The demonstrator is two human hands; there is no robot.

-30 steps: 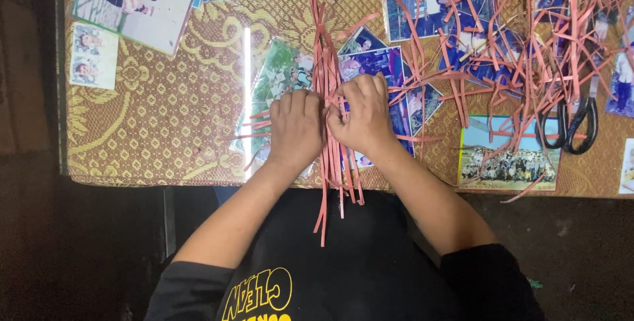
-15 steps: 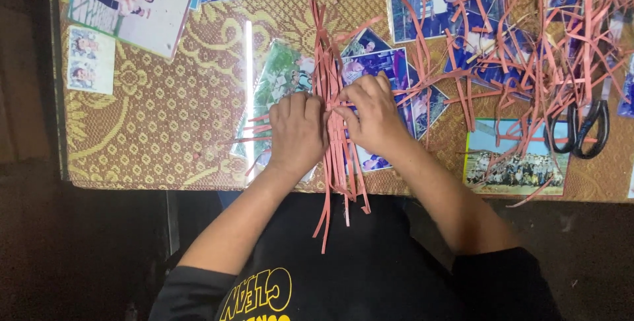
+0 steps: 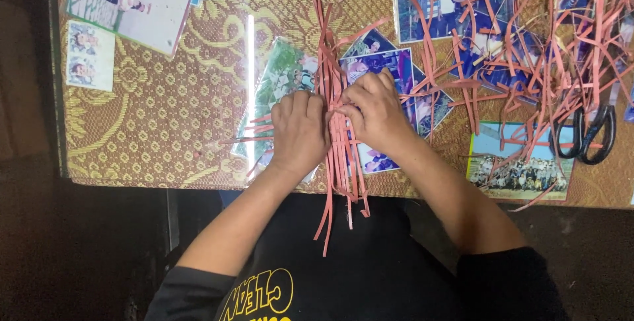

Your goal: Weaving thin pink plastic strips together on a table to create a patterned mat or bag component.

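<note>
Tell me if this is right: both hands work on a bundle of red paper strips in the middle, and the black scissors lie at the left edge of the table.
Not quite. The head view shows the black scissors at the right edge, among loose strips. The rest holds: the left hand and right hand work on the bundle of red paper strips in the middle.

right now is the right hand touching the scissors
Apart. The head view shows the right hand on the bundle of red paper strips at the table's middle, while the scissors lie far off near the right edge.
</note>
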